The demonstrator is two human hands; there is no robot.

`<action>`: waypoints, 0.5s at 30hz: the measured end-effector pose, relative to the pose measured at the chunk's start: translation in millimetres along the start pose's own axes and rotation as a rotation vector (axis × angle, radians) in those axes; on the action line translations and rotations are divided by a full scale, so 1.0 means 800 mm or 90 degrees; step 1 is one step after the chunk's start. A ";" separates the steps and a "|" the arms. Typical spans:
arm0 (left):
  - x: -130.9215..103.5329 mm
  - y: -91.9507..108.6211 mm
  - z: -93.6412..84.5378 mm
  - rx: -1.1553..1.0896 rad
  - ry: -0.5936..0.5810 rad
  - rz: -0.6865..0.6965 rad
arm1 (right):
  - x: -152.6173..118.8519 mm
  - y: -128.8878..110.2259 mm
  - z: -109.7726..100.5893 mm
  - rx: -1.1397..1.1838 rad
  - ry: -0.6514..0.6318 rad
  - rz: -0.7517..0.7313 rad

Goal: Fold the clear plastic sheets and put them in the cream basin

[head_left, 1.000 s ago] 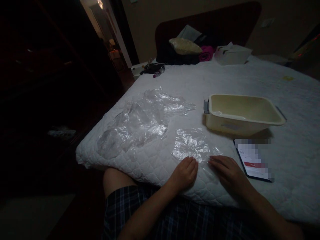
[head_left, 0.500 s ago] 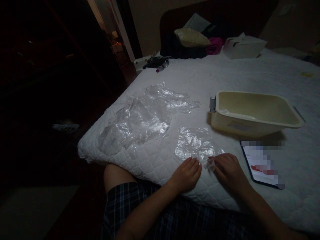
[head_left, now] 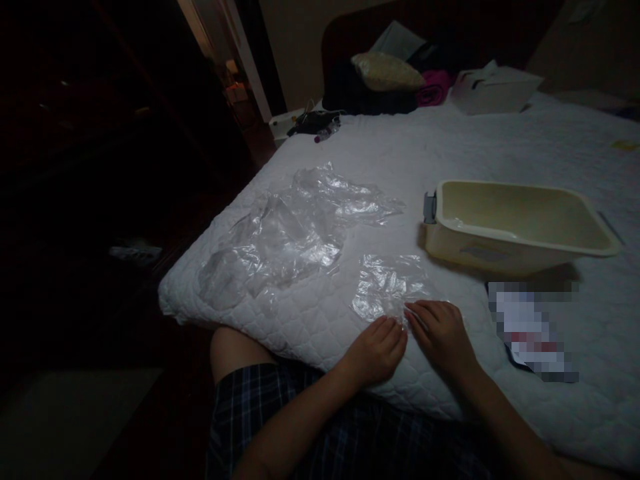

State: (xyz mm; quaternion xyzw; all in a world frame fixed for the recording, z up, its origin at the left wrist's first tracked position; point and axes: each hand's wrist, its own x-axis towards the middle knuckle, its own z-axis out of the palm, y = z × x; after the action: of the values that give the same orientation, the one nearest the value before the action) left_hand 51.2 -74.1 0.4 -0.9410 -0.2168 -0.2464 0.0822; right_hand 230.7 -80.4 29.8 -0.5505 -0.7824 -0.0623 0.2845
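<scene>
Plastic film, thin and clear, lies in two pieces on the white quilted bed: a small film piece in front of the person, and a large crumpled film spread beyond it to the left. Left hand and right hand meet at the near edge of the small film piece, fingertips close together. The right hand pinches that edge between thumb and fingers; the left hand has its fingers bent down onto it, but whether they grip it or only press cannot be told. To the right sits a cream tub, open at the top, with a grey latch on its left end. Its yellowish inner walls show, and a glossy patch lies along the inside of the near rim; the near wall hides part of the bottom. A phone, its screen blurred, lies just in front of the tub. Farther back stands a white box, something pale poking from its top and its inside hidden, beside a magenta roll and a yellowish cushion.
</scene>
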 end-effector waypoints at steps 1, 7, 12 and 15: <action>0.000 0.000 0.000 0.000 0.003 -0.001 | -0.001 0.000 0.000 0.003 0.005 0.002; 0.001 0.000 -0.002 -0.006 0.023 -0.003 | -0.009 -0.004 -0.003 -0.012 0.062 0.002; 0.001 0.001 -0.002 -0.020 -0.015 -0.014 | -0.023 -0.005 -0.001 0.036 0.145 0.003; -0.001 0.001 0.000 -0.014 -0.028 -0.005 | -0.026 -0.005 0.000 0.069 0.135 -0.016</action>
State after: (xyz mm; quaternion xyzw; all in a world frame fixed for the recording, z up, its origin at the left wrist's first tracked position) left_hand 50.7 -75.2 0.0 -0.9462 -0.2194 -0.2285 0.0660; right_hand 232.1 -99.3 19.9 -0.5148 -0.7570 -0.0814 0.3941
